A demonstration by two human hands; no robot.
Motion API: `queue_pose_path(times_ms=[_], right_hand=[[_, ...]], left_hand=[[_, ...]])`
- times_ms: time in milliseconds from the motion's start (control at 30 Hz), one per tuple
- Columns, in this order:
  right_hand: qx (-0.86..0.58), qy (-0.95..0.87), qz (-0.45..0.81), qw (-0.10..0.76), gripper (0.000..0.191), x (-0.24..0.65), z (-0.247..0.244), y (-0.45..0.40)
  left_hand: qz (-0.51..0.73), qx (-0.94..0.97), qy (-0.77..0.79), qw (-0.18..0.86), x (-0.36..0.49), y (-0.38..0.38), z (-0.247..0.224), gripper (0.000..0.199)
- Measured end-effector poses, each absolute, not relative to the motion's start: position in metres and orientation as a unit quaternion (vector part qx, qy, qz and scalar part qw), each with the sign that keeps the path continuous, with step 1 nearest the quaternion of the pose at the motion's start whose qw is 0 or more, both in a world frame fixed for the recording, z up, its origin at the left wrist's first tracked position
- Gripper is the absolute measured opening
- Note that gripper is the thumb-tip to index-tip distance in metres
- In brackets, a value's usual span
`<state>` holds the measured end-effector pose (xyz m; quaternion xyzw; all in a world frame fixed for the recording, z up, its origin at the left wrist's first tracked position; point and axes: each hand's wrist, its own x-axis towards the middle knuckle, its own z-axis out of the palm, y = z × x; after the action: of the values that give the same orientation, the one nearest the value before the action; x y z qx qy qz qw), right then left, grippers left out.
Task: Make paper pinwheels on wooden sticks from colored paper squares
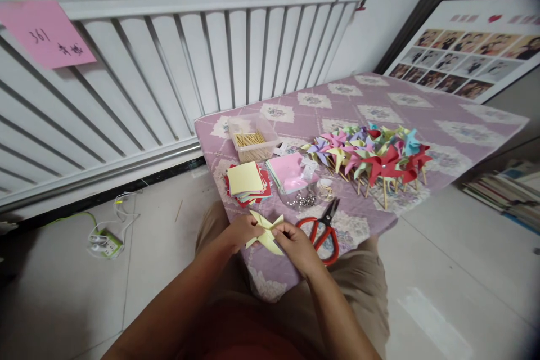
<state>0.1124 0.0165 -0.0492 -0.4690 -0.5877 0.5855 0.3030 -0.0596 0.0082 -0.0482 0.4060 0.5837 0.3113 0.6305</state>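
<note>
Between my two hands is a pale yellow paper pinwheel [269,241], its corners folded in toward the middle. My left hand [243,232] pinches its left side, and my right hand [295,242] presses thumb and fingers near its centre. Just right of my right hand lie red-handled scissors [324,229], blades pointing away from me. Beyond the hands stands a clear dish of small metal pins [304,199]. Left of it sits a stack of paper squares [246,179], yellow on top of red.
A plastic box of wooden sticks [253,145], pink paper sheets [289,170] and a small round tub [326,189] stand on the cloth-covered table [371,95]. Finished colourful pinwheels [371,154] are heaped at right. A radiator [236,56] runs behind; a power strip [108,243] lies on the floor.
</note>
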Motion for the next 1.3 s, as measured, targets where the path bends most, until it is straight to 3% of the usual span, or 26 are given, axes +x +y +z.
queue_pose_path(times_ms=[500, 1300], right_hand=[[-0.520, -0.635, 0.479, 0.310, 0.024, 0.100, -0.050, 0.014], [-0.544, -0.626, 0.474, 0.296, 0.026, 0.098, -0.047, 0.014]], left_hand=[[0.311, 0.403, 0.584, 0.632, -0.060, 0.009, -0.056, 0.011], [0.304, 0.423, 0.612, 0.595, -0.058, 0.008, -0.066, 0.012]])
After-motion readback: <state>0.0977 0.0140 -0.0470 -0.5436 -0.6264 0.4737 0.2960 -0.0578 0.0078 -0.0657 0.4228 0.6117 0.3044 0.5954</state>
